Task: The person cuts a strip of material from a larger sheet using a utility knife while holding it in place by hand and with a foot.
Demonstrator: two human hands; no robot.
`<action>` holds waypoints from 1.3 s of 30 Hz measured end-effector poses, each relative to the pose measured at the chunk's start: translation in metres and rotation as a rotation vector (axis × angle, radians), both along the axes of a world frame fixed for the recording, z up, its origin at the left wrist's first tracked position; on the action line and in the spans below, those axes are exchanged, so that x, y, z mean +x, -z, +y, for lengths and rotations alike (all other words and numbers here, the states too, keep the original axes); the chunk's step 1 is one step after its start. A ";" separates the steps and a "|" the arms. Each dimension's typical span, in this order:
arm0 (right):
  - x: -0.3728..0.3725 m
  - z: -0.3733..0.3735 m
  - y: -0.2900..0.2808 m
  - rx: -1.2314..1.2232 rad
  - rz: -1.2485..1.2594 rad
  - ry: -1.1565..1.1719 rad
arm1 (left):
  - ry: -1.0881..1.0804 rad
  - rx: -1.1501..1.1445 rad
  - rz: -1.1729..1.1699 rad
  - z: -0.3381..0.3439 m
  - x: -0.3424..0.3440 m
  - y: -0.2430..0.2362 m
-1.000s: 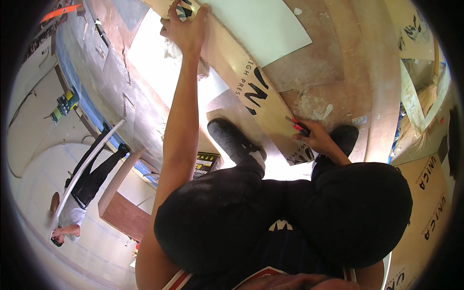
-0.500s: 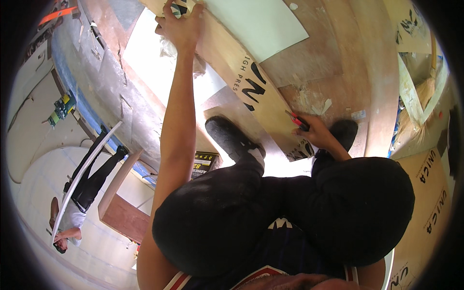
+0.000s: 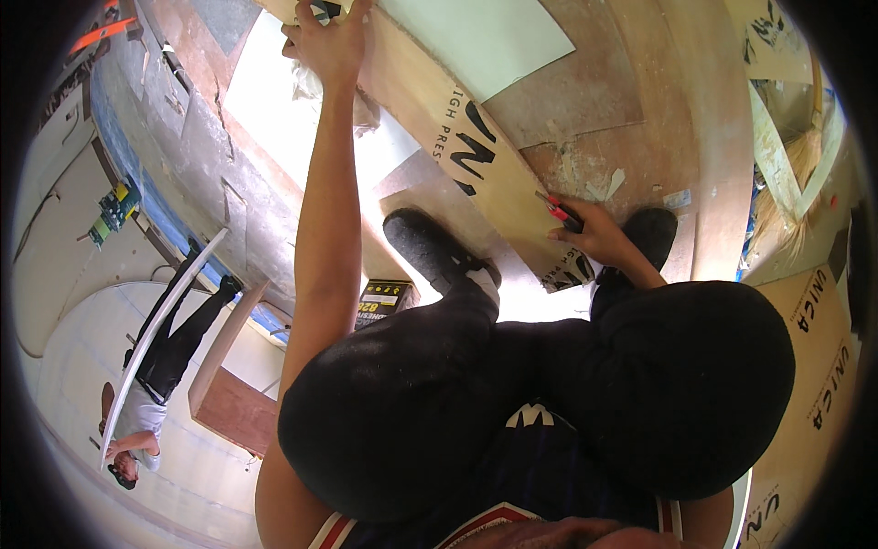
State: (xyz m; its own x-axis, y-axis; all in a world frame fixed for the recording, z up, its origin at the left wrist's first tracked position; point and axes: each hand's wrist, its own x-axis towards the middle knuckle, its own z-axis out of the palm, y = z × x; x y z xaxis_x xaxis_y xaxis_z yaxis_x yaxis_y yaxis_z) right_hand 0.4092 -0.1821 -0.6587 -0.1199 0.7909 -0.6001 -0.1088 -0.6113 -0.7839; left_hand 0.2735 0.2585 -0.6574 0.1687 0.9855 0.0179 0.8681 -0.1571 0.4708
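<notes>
Left arm [image 3: 326, 201]: pointing forward, nearly straight, passing outside left knee [image 3: 352, 403]. Left hand [image 3: 331, 50]: lying over far end of printed board [image 3: 501, 197], fingers standing wide apart; cannot tell whether grip is pinching board. Right forearm [image 3: 646, 270]: showing beyond right knee [image 3: 718, 366], slanting forward and inward. Right hand [image 3: 596, 234]: grip holding red-and-black hand tool [image 3: 567, 218], tip pointing forward-left, near board's right edge. Board: lying diagonally, near end resting between black shoes [image 3: 428, 245].
</notes>
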 end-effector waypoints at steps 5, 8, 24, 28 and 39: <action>0.003 0.004 -0.004 -0.021 0.000 -0.020 | -0.014 -0.001 -0.005 0.003 -0.005 0.005; 0.000 0.003 0.001 0.000 0.010 -0.017 | 0.033 0.022 -0.019 0.005 -0.011 0.004; 0.000 -0.001 0.005 -0.106 0.095 0.036 | -0.028 -0.093 -0.094 -0.012 0.005 -0.027; -0.002 0.000 0.004 -0.082 0.081 0.024 | -0.001 -0.052 -0.065 -0.010 -0.001 -0.025; -0.001 0.000 0.011 -0.057 0.021 -0.029 | 0.005 -0.040 -0.397 0.040 -0.052 0.007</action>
